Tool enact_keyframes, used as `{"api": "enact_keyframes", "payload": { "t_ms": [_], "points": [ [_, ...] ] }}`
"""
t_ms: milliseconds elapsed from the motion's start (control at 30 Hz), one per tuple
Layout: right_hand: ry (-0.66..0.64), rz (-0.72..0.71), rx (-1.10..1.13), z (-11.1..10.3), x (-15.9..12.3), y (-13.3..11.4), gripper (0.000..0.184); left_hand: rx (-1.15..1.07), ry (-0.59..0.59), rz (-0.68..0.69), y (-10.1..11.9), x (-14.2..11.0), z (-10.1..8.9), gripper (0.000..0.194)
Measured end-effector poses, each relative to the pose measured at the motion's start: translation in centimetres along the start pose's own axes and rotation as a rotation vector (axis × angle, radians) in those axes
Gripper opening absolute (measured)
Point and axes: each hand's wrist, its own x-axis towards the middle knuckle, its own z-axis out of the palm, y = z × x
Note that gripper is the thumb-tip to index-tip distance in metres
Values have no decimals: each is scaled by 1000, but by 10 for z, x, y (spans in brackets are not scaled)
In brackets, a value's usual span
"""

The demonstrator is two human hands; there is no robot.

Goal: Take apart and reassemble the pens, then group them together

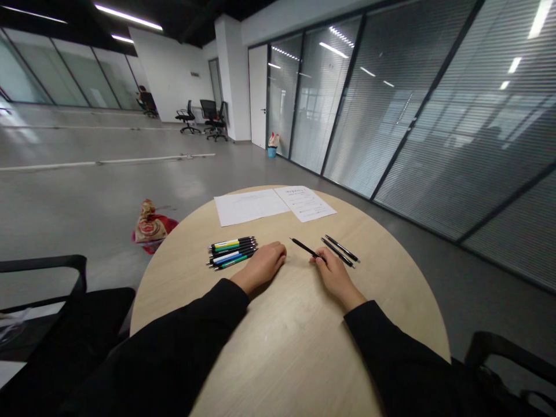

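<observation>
**While L hand (260, 267) and R hand (336, 279) rest on a round worktop (299, 353), a black pen (306, 248) lies at R fingertips**

View from head height, looking fwd and down, arms in black sleeves (174, 341) reaching across the wood-toned top. L hand is relaxed, slightly curled, holding nothing, just beside a bundle of pens (232, 252) w/ green, yellow, blue and white barrels. R hand lies palm down, fingertips touching the pen's near end; can't tell if it's gripped or only touched. Two more black pens (340, 249) lie side by side just past R hand. Two printed sheets (274, 205) sit at the far edge of the worktop. On the gray floor (87, 197) at left lies a red-and-tan bag (150, 226). Further back: office chairs (187, 117), a white door (258, 98), a small blue bin (271, 152), and glass partitions w/ blinds (417, 116) along the right.
</observation>
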Motion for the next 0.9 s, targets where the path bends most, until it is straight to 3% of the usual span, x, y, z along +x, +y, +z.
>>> {"api": "enact_keyframes", "payload": {
  "t_ms": [333, 900],
  "points": [
    [-91, -97, -238, -13, -4, 9, 14, 21, 5, 27, -3, -10, -2, 18],
    [-137, -94, -302, -18, -4, 8, 15, 68, 8, 28, -3, -13, -4, 18]
  ]
}}
